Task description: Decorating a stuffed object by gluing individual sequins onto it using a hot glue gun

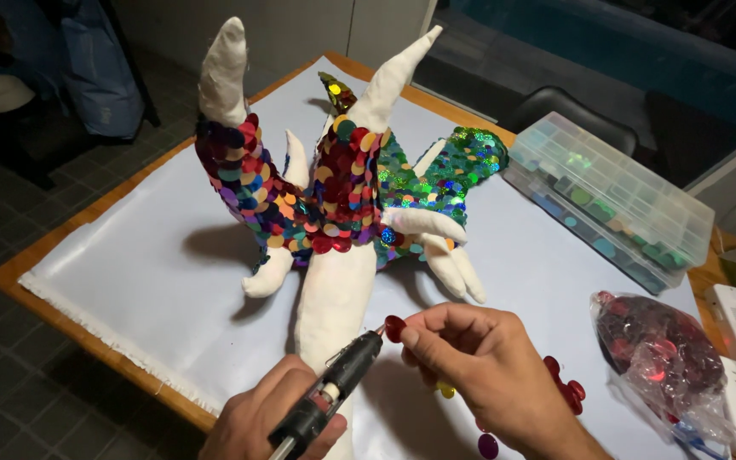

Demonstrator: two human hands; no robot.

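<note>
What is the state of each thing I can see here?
Left hand: grips the glue gun.
Glue gun: tilted, nozzle at the red sequin.
Right hand: pinches the red sequin.
Red sequin: held at the nozzle.
Dragon: on the white cloth, partly covered with sequins.
Box: closed.
Bag: lying down, full of red sequins.

Stuffed figure [334, 290]: matt off-white cloth, partly clad in glossy, mirror-bright sequins [334, 192] in red, purple, gold and green. Glue gun [334, 393]: matt black plastic. Single sequin [394, 328]: shiny red. Sheet [138, 255] over the counter: smooth white cloth, faint sheen, frayed edge. Counter [19, 285]: bare wood rim. Box [615, 196]: clear plastic. Bag [658, 358]: thin, crinkled, glossy clear plastic.
</note>
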